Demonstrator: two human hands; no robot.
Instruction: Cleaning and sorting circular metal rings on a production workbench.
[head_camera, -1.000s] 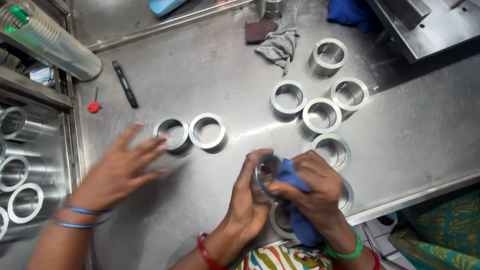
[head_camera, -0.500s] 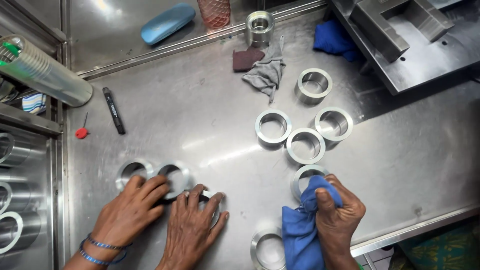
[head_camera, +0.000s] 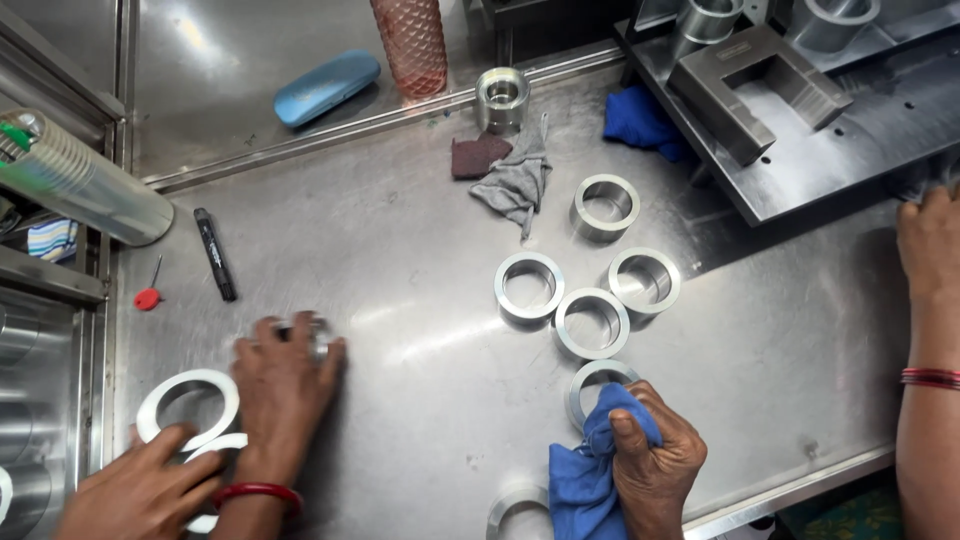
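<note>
- Right hand (head_camera: 655, 455), near centre: fingers closed around a blue cloth (head_camera: 585, 480), pressing it onto a steel ring (head_camera: 598, 382); the ring is bright and thick-walled.
- Left hand (head_camera: 285, 375): spread flat over a second ring (head_camera: 305, 332) (mostly hidden).
- Around: three loose rings (head_camera: 592, 322) just beyond; a grey rag (head_camera: 515, 180); a black marker (head_camera: 214, 253) far left; a co-worker's hand (head_camera: 135, 490) on a flat ring (head_camera: 188, 405).
- The steel ring lies flat, bore upward; no long axis.
</note>
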